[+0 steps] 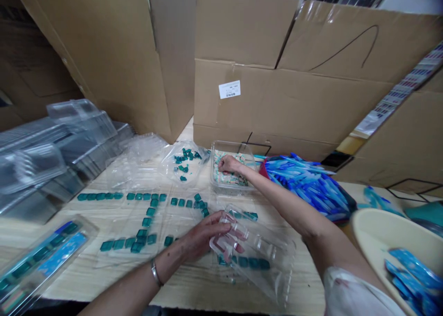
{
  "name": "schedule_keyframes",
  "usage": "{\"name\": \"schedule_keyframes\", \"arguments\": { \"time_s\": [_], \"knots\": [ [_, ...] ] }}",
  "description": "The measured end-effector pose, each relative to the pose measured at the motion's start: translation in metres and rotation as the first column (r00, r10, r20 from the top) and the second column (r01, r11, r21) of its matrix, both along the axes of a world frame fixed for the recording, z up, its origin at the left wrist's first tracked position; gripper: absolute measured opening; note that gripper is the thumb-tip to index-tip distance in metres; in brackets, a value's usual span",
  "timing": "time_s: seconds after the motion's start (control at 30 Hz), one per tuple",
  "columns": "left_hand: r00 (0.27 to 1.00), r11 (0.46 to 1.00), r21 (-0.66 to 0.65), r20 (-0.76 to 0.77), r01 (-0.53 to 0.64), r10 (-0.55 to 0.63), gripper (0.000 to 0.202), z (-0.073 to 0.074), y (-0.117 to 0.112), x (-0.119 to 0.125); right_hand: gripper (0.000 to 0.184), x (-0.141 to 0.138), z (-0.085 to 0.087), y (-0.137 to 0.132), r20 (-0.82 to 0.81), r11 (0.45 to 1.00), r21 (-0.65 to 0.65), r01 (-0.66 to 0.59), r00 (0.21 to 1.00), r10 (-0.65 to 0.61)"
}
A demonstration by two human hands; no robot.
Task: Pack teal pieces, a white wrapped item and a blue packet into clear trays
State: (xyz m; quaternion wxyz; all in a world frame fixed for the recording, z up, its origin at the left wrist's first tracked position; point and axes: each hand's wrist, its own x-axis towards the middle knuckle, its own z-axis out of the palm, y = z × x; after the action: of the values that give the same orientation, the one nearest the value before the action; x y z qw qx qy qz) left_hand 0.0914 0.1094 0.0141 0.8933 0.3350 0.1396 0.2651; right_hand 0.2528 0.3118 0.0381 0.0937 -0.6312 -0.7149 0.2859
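Large corrugated cardboard boxes (263,99) rise behind a pale wood-grain table (65,283), and everything on it lies around one clear blister tray (256,256). That tray sits near the table's front edge, tilted, with its long axis running from upper left down to lower right. It is transparent, with moulded rectangular pockets, and a row of teal rectangular pieces (249,262) shows through or beneath its lower part. Left of it lie more teal pieces (138,219) in loose rows, and beyond those is a stack of clear trays (44,154). To its right is a heap of blue plastic pieces (304,187). Past its far end stands a clear plastic tub (228,168) of mixed contents. The left hand (204,235), with a metal bangle (156,272) on the wrist, is clenched over the tray's upper corner, grasping it. The right arm stretches forward, and the right hand (229,163) rests curled inside the tub; whether it grasps anything, I cannot tell.
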Motion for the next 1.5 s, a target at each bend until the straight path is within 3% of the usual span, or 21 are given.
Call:
{"name": "schedule_keyframes", "arguments": {
  "time_s": [0.13,0.3,0.63,0.87,1.0,1.23,1.37,1.5],
  "knots": [
    [1.000,1.000,0.015,0.002,0.007,-0.007,0.023,0.000,0.000,0.000,0.005,-0.003,0.000,-0.002,0.102,0.996,0.084,-0.038,0.994,0.030],
    [1.000,1.000,0.025,-0.014,0.007,-0.007,0.024,-0.001,0.000,0.000,0.013,-0.006,-0.004,-0.004,0.078,0.988,0.141,-0.065,0.995,0.054],
    [1.000,0.999,0.038,-0.028,0.009,-0.008,0.023,-0.003,-0.001,0.000,0.007,0.030,0.011,0.016,-0.205,1.000,-0.015,-0.011,0.979,0.008],
    [0.999,0.999,0.037,-0.030,0.019,-0.017,0.025,-0.002,-0.001,0.000,0.006,0.022,-0.002,0.011,-0.257,0.995,-0.091,-0.042,0.966,0.017],
    [0.999,0.999,0.027,-0.021,0.025,-0.024,0.026,-0.003,0.000,0.000,0.004,0.020,-0.001,0.009,-0.216,0.993,-0.079,-0.091,0.974,0.072],
    [0.999,0.999,0.027,-0.025,0.023,-0.022,0.026,-0.003,-0.001,0.000,0.013,0.026,0.019,0.024,-0.036,0.947,-0.028,-0.319,0.947,0.318],
    [0.999,0.999,0.039,-0.036,0.022,-0.020,0.025,-0.003,-0.001,-0.001,0.016,0.018,0.015,0.030,0.100,0.907,-0.047,-0.419,0.901,0.421],
    [0.999,0.999,0.039,-0.035,0.019,-0.018,0.022,-0.002,-0.001,-0.001,0.015,0.013,0.008,0.029,0.246,0.905,0.006,-0.426,0.877,0.412]
  ]
}}
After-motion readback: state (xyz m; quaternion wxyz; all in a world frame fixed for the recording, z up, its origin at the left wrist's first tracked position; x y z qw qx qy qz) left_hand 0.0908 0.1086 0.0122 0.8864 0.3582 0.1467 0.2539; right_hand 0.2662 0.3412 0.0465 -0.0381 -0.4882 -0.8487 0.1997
